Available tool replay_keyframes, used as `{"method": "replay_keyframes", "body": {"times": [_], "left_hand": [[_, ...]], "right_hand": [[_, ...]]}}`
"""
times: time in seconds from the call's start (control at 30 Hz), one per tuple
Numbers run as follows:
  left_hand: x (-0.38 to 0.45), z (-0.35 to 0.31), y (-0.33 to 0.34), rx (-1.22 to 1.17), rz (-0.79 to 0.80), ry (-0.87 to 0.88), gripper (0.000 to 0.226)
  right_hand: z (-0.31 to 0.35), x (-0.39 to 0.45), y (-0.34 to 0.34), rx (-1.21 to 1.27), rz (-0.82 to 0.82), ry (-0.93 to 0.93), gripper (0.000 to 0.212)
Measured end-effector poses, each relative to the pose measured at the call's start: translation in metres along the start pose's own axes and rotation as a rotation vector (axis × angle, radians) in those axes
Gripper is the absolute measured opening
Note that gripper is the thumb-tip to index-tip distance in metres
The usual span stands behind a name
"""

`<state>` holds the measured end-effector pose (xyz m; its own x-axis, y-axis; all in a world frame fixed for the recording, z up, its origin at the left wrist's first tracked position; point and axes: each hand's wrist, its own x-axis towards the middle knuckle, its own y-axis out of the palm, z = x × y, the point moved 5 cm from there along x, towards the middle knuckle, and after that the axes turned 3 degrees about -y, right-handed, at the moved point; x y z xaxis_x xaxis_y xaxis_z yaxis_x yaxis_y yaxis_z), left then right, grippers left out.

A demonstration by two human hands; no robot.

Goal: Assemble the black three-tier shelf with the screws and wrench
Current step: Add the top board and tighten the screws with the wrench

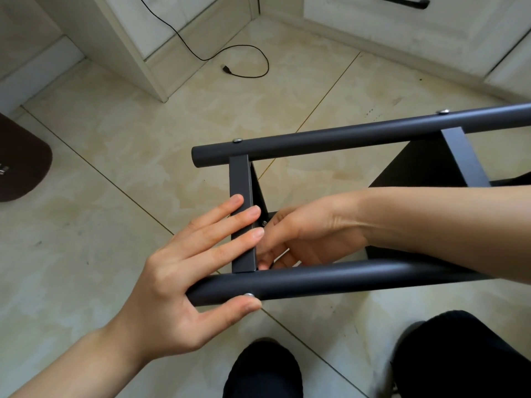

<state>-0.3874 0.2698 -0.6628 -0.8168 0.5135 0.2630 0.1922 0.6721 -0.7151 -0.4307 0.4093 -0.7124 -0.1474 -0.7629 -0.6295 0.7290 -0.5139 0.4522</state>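
Observation:
The black shelf frame lies on its side over the tiled floor: a far round tube (359,137), a near round tube (330,278) and a flat crossbar (240,179) joining them. Silver screw heads show on the far tube (238,140) and on the near tube (248,295). My left hand (184,271) lies with straight fingers across the crossbar, its thumb against the near tube. My right hand (310,234) reaches between the tubes, its fingers curled at a small screw (263,223) inside the crossbar. A black shelf board (413,165) stands at the right. No wrench is visible.
White cabinets (402,30) line the back, with a black cable (247,61) lying on the floor before them. A brown mat (20,162) sits at the left edge. My dark-clothed legs (448,357) are at the bottom.

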Motion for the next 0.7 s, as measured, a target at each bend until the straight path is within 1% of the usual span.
{"method": "replay_keyframes", "body": {"times": [0.07,0.13,0.27,0.37,0.43,0.5,0.7], "left_hand": [[0.0000,0.0000,-0.0002,0.000,-0.002,-0.001,0.056],[0.0000,0.0000,-0.0001,0.000,-0.002,-0.003,0.057],[0.0006,-0.0004,-0.0010,0.007,-0.003,0.004,0.056],[0.0011,-0.0002,-0.0011,0.007,-0.003,0.008,0.057],[0.0011,0.0001,-0.0008,0.005,-0.003,0.006,0.057],[0.0010,0.0002,-0.0007,0.005,-0.003,0.005,0.057],[0.0007,0.0002,-0.0004,0.005,-0.009,0.010,0.056]], "right_hand": [[-0.0005,-0.0015,-0.0035,0.001,-0.006,0.007,0.017],[-0.0011,-0.0003,-0.0046,-0.012,-0.023,0.005,0.016],[-0.0026,0.0045,-0.0017,-0.038,-0.027,0.017,0.019],[-0.0017,0.0065,-0.0009,-0.010,-0.021,-0.017,0.028],[-0.0005,0.0043,-0.0020,0.007,-0.017,-0.023,0.022],[-0.0003,0.0005,-0.0038,0.010,-0.008,-0.002,0.011],[-0.0033,0.0037,-0.0058,-0.041,-0.051,0.025,0.014]]}}
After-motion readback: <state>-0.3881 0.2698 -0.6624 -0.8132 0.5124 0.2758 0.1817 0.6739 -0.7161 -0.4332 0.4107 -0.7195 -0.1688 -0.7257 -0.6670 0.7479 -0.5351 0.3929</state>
